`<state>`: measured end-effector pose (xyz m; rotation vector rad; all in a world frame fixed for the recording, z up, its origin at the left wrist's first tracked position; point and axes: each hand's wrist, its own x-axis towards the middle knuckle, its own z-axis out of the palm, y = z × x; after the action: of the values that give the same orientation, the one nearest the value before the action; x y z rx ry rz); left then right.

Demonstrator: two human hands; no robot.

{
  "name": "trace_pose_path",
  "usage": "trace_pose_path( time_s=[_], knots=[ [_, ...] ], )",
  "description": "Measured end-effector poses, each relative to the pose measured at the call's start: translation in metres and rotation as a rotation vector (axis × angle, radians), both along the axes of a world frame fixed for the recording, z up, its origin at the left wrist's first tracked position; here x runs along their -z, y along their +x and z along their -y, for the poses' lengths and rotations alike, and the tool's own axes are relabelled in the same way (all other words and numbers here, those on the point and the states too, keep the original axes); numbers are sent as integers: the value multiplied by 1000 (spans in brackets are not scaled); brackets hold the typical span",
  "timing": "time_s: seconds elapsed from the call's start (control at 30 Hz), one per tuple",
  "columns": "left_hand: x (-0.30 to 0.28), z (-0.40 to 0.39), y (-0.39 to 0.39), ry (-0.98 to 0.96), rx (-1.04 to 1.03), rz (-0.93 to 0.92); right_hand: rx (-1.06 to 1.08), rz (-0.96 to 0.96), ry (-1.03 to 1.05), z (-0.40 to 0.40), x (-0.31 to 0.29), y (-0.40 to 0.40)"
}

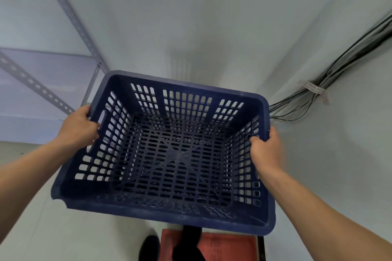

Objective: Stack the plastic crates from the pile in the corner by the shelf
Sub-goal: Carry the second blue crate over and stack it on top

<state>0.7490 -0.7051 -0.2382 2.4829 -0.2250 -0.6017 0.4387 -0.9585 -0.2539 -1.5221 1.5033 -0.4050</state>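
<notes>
A person is holding a blue crate [169, 154] up in the air with both hands, open side facing the camera, so that its slotted floor and perforated walls are showing. The crate is sitting level between the two forearms, clear of the floor [74, 229], in front of the corner where two pale walls are meeting.

The left hand [79, 126] is gripping the crate's left rim, just beside the oblong handle slot, with the fingers curling over the rim toward the inside. The right hand [266, 150] is gripping the right rim, thumb lying inside against the perforated wall and the fingers wrapping round the outside. Both hands are closed tight on the crate, one at each short side.

Below the crate's near edge, a red crate [229, 248] is lying on the floor, partly hidden behind the blue one. A dark shoe [148, 248] and a dark trouser leg [188, 246] are showing just beside the red crate's left edge.

To the left, a grey metal shelf [42, 82] with punched angle posts is standing against the wall, its corner post passing just behind the blue crate's far left corner. On the right wall, a bundle of black cables [343, 59] is running diagonally, with a pale tag hanging from it.
</notes>
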Motion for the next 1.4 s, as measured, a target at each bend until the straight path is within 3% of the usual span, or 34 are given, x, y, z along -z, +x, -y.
trace_pose_path(
  time_s=[0.63,1.07,1.4],
  knots=[
    [9,-10,0,49,53,-8,13,65,14,23,-2,18],
    [3,-1,3,24,94,21,-65,-88,-53,8,1,6],
    [6,-8,-4,151,112,47,-184,-173,-33,12,1,-1]
  ],
)
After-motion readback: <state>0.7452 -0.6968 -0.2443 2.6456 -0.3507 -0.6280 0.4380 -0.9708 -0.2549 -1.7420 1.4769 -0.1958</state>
